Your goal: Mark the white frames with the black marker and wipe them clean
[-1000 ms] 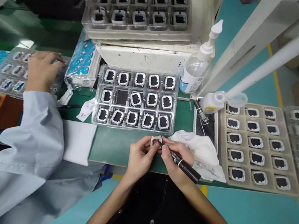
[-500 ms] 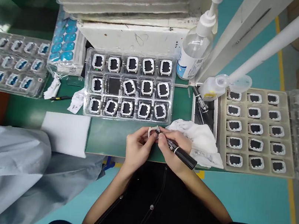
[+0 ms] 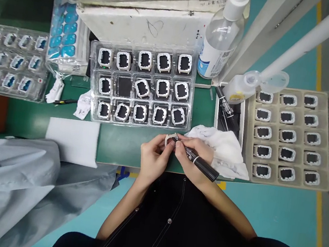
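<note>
Centrally, at the desk's (image 3: 124, 144) near edge, left hand (image 3: 154, 155) pinches small white frame (image 3: 166, 140) btwn thumb & fingers; right hand (image 3: 192, 156) is closed round black marker (image 3: 205, 169), tip end at the frame's inner side, exact contact hidden. Frame pos.: just in front of clear tray (image 3: 131, 74), 3 rows x 5 pockets. Mid. row, 2nd pocket from L, shows flat black square; other pockets hold white frames w/ dark centres. White cloth (image 3: 228, 149) lies beside right hand; beige tray (image 3: 325, 176) w/ similar frames sits farther R.
</note>
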### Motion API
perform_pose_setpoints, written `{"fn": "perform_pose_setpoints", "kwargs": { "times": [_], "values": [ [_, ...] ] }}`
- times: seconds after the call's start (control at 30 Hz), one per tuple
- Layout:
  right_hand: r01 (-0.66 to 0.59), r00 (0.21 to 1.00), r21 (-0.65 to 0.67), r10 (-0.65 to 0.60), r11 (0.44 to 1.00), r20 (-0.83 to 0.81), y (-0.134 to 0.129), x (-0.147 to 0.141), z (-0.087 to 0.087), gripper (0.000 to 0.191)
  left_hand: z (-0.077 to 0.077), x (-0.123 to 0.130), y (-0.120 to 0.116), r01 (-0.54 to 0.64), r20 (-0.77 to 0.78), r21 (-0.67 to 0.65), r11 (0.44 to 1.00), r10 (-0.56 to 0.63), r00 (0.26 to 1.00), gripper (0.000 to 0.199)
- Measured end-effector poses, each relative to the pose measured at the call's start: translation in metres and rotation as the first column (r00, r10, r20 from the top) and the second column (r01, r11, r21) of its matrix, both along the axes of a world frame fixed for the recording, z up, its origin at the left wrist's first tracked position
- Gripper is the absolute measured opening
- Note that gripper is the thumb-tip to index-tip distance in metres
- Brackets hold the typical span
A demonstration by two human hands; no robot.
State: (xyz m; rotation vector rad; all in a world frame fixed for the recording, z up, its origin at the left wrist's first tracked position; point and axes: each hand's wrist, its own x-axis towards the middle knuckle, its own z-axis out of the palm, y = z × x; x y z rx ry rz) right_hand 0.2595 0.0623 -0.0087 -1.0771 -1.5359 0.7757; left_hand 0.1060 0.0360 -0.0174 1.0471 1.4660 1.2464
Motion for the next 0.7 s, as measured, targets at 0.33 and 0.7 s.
{"fn": "perform_pose_setpoints", "kwargs": {
  "times": [0.33,0.7],
  "values": [
    [-0.004,0.997,0.048,0.001,0.999,0.071,-0.0011,0.0003,-0.0005,0.010,-0.0030,-0.0016,-0.0041,0.026,-0.096,0.007,1.000,-0.025,0.995,0.024],
    [0.007,0.992,0.142,-0.024,0.990,0.121,-0.0004,-0.0030,-0.0031,0.014,0.0006,0.0012,-0.0030,-0.013,-0.085,-0.027,1.000,0.011,0.996,0.027]
  ]
}}
